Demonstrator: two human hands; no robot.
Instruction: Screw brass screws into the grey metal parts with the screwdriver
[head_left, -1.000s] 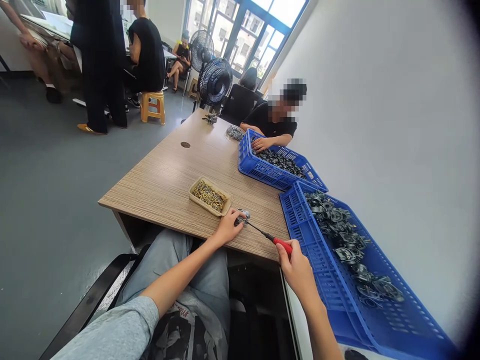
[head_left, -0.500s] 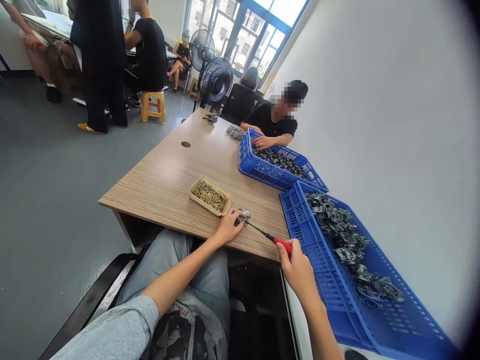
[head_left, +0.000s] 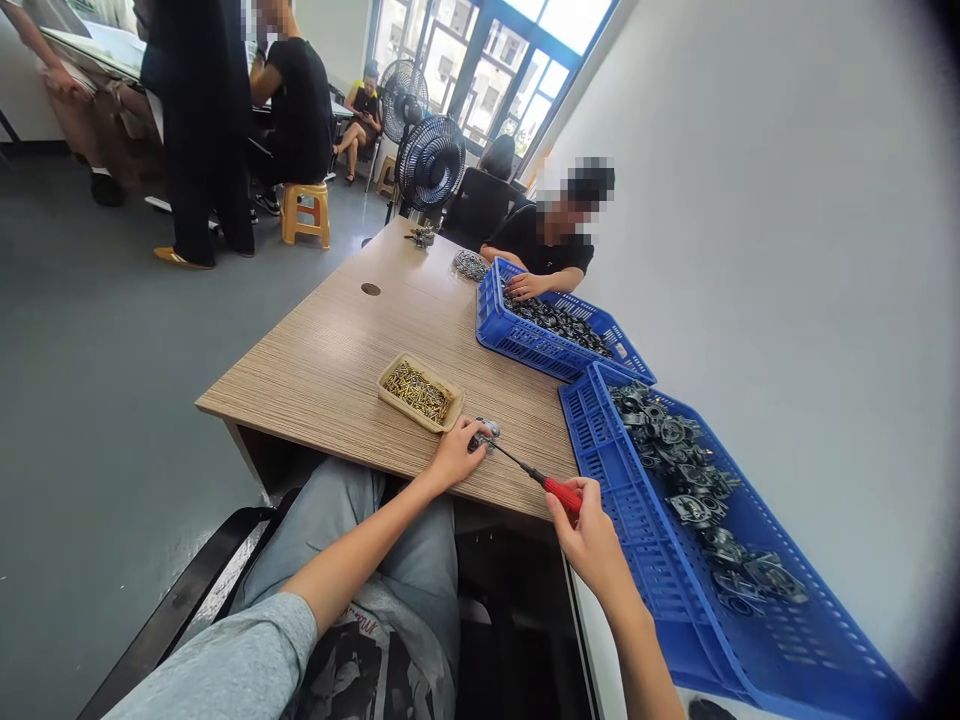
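Note:
My left hand [head_left: 457, 455] grips a small grey metal casting [head_left: 491, 428] against the table, close to the front edge; its fingers hide much of the part. In my right hand [head_left: 592, 530] is a screwdriver [head_left: 562, 494] with a red and black handle, fingers wrapped around the grip. The thin shaft slants up and left, its tip at the metal casting by my left fingers. Whether the tip sits in a screw is too small to tell. Just beyond my left hand stands a beige tray [head_left: 397, 400] of brass-coloured screws [head_left: 420, 392].
To the right, a blue crate [head_left: 637, 500] holds several metal castings [head_left: 697, 510]. Behind it another blue crate [head_left: 517, 345] contains dark parts, with a co-worker's hand [head_left: 529, 285] in it. A bag of small parts [head_left: 471, 264] and a metal piece [head_left: 421, 237] lie at the table's far end.
My right hand has shifted slightly left and turned on the screwdriver's handle. The left hand and the casting have stayed in place.

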